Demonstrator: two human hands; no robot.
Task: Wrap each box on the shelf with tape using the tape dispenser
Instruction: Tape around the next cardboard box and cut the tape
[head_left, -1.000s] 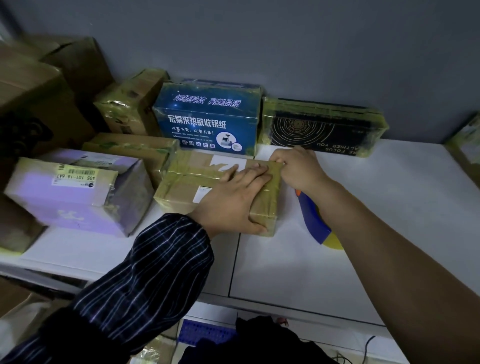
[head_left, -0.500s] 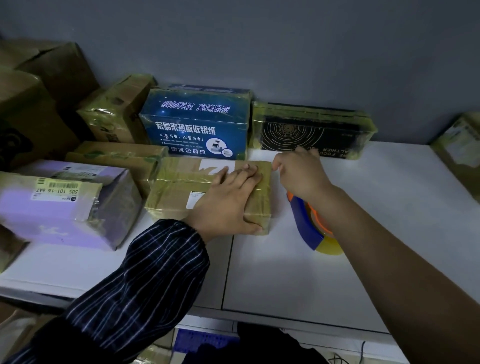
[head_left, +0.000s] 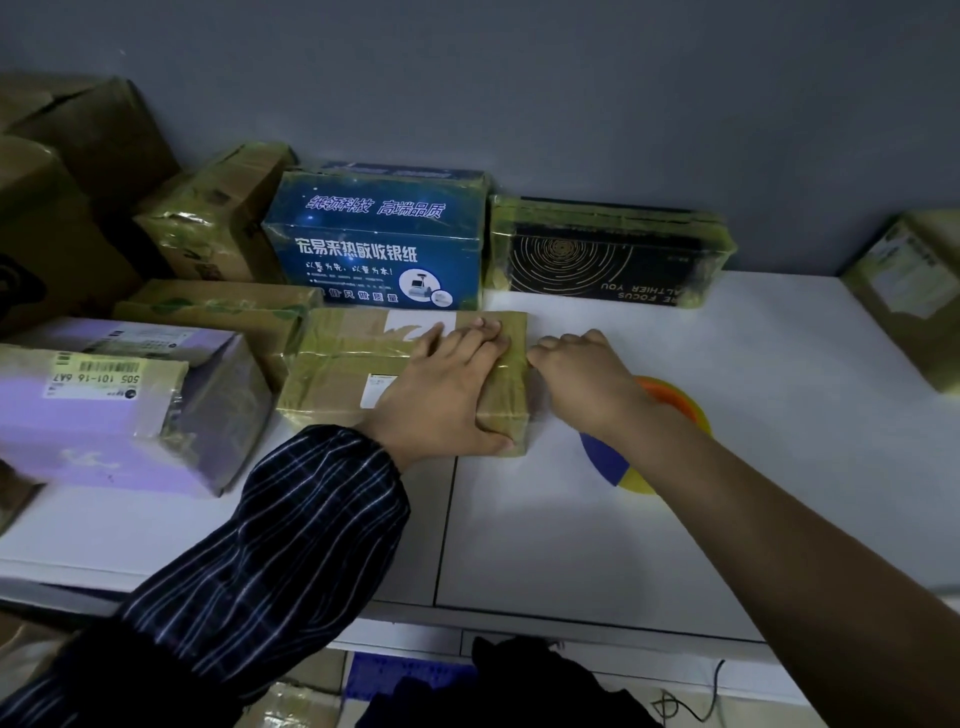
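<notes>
Pressing down a taped cardboard box (head_left: 337, 374) on the white shelf (head_left: 753, 493).
The box is pinned near the shelf's middle, in front of a blue carton (head_left: 379, 244), by the left hand (head_left: 447, 395); its fingers are laid straight across the top and its thumb against the near side. The right hand (head_left: 587, 379) is seen at the box's right edge with its fingers curled, but whether anything is gripped cannot be told. The tape dispenser (head_left: 675, 405) is partly hidden beneath that wrist.

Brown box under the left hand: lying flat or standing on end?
Lying flat. The brown box has its broad labelled face up on the white shelf, and the left hand presses on that face, thumb over the near edge.
</notes>
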